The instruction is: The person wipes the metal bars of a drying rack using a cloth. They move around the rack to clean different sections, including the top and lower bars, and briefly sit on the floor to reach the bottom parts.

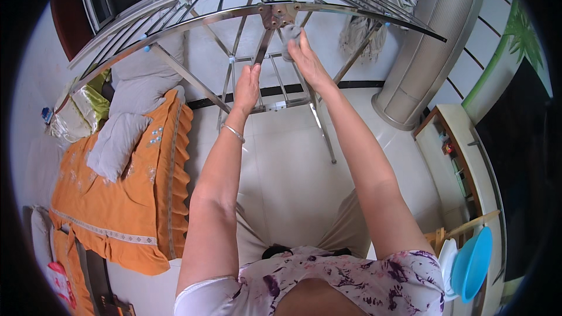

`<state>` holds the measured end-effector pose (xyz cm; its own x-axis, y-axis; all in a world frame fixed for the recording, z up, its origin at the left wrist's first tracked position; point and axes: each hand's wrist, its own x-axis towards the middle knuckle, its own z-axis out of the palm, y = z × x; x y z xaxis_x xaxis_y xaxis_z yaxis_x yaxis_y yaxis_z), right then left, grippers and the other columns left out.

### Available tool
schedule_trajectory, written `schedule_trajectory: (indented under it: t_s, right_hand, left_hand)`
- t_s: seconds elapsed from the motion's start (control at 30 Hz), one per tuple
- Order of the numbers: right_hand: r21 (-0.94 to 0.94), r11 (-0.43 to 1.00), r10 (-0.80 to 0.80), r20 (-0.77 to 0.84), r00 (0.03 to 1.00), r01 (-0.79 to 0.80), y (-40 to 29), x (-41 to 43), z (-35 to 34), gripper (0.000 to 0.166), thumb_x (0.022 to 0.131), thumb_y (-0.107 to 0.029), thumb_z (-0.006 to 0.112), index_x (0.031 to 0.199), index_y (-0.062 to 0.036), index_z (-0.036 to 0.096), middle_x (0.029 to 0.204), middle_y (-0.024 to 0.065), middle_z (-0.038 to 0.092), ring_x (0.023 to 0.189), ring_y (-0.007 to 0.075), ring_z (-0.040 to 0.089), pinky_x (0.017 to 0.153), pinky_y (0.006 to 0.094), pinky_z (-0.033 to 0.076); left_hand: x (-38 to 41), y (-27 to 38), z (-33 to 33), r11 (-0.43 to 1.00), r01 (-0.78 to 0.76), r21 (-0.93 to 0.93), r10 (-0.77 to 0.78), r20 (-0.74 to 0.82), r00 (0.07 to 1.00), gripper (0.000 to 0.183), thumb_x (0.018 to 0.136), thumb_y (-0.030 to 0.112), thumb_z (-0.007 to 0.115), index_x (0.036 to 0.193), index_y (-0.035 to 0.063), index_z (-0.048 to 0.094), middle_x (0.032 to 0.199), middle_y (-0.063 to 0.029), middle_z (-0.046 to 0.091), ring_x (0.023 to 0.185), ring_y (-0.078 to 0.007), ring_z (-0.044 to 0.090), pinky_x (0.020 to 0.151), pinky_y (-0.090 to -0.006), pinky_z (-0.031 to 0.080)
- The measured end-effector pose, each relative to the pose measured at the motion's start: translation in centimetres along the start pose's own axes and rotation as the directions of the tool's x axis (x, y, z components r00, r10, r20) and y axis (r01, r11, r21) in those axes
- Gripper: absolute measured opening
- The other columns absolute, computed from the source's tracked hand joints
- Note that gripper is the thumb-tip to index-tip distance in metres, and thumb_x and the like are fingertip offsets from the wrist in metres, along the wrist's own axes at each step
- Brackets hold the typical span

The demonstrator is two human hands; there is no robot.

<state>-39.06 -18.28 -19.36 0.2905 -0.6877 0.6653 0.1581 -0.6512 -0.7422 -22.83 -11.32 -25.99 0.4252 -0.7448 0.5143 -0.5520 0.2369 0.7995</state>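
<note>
In front of me stands a folding metal drying rack (202, 19) with parallel bars and crossed legs. My left hand (248, 87) is closed around one of its flat uprights (263, 47), just below the riveted centre bracket (277, 14). A bunched grey cloth (290, 40) is in my right hand (306, 58), pressed close under that bracket, against the frame. My right fingertips are partly hidden by the cloth. Lower down, a crossbar (276, 105) joins the legs.
An orange-covered sofa (109, 202) with grey cushions (118, 147) lies on the left. At right are a tall cylindrical air conditioner (421, 48), a low cabinet (461, 158) and a blue basin (472, 265). Grey fabric (369, 30) hangs behind the rack. One rack leg (325, 136) reaches the tiled floor.
</note>
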Motion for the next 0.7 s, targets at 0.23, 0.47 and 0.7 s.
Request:
schedule_trajectory:
  t_s: [0.23,0.47,0.7]
  right_hand:
    - [-0.226,0.971,-0.073,0.042,0.996,0.08,0.6,2.1,0.2,0.045,0.08,-0.033,0.062,0.107,-0.0007,0.045,0.095,0.0231,0.06,0.089,0.0387,0.058,0.076,0.0399,0.045]
    - [-0.449,0.893,-0.083,-0.135,0.987,0.014,10.6,-5.5,-0.8,0.043,0.079,-0.027,0.063,0.101,0.0005,0.04,0.091,0.0253,0.057,0.085,0.0432,0.055,0.071,0.0461,0.044]
    - [-0.536,0.837,0.058,-0.114,0.992,-0.111,14.3,-10.5,-3.8,0.035,0.084,-0.02,0.057,0.106,0.0015,0.042,0.091,0.0235,0.057,0.085,0.0384,0.057,0.073,0.0412,0.044]
  left_hand:
    - [-0.1,-0.8,0.7,0.999,-0.047,0.002,0.047,-0.045,0.998,0.04,0.094,0.038,0.038,0.088,-0.0007,0.045,0.077,-0.0208,0.054,0.072,-0.0353,0.052,0.067,-0.0414,0.041]
    - [-0.3,-0.4,-0.1,0.994,-0.034,0.1,0.037,-0.029,0.999,0.039,0.095,0.039,0.037,0.087,0.0007,0.046,0.071,-0.0176,0.051,0.066,-0.0326,0.051,0.063,-0.039,0.042]
    - [0.0,-0.7,0.3,0.998,-0.065,0.009,0.066,-0.056,0.996,0.038,0.095,0.037,0.038,0.091,0.0001,0.046,0.073,-0.0178,0.053,0.068,-0.031,0.052,0.065,-0.0394,0.043]
